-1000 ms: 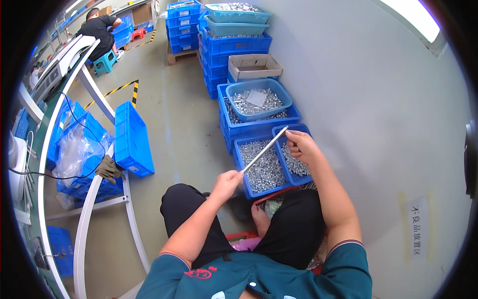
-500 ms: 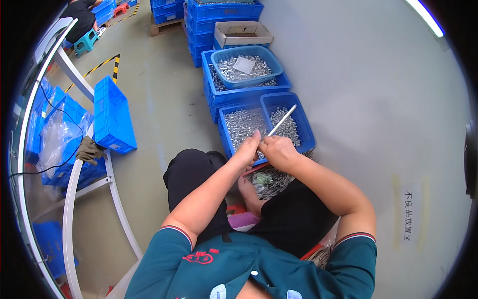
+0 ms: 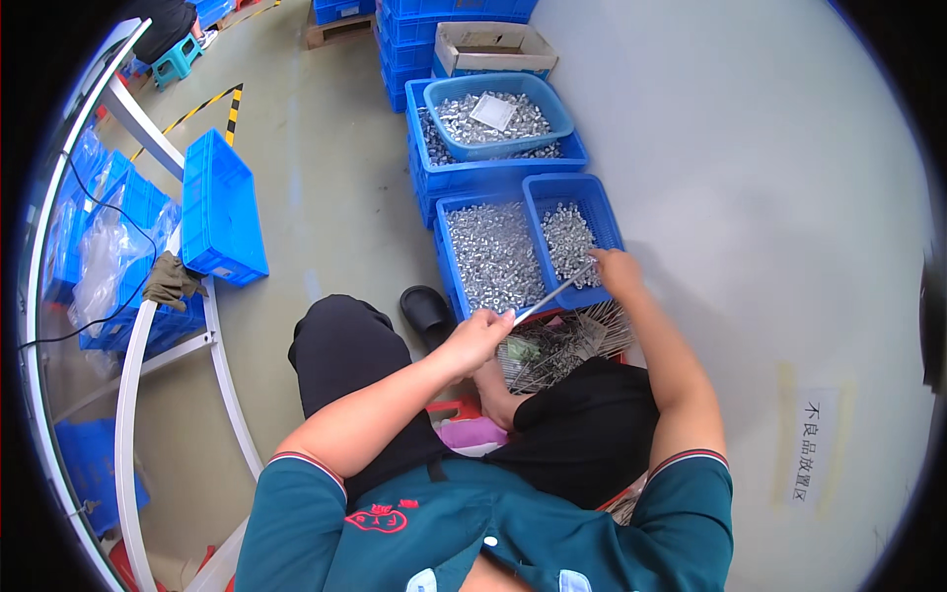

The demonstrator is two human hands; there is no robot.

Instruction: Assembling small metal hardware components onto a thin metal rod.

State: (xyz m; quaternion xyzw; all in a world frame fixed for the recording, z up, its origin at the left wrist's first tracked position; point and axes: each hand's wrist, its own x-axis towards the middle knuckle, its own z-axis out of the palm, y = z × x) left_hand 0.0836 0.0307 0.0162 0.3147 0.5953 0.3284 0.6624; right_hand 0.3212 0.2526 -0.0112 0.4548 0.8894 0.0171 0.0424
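A thin, straight silvery metal rod (image 3: 554,294) slants up and to the right between my two hands, over the blue bins. My left hand (image 3: 477,337) is closed round its near end, thumb along the rod. At the far end, the fingers of my right hand (image 3: 618,273) pinch the tip; a small part there would be hidden by them. Below the rod, small shiny metal fittings fill a blue bin (image 3: 441,259) and a smaller blue basket (image 3: 614,219) at its right. Many thin metal rods (image 3: 582,345) lie in a red-edged container under my forearms.
Farther off, a light-blue basin (image 3: 460,153) of metal fittings sits on a blue crate (image 3: 493,176). An open carton (image 3: 498,67) and stacked blue crates stand behind. A white frame (image 3: 133,434) with an upright blue crate (image 3: 219,207) is at left; a wall (image 3: 750,227) runs along the right.
My hands were together with the rod pointing up and away. Now my right hand has moved out to its far end, while my left hand has come slightly nearer and the rod has lowered.
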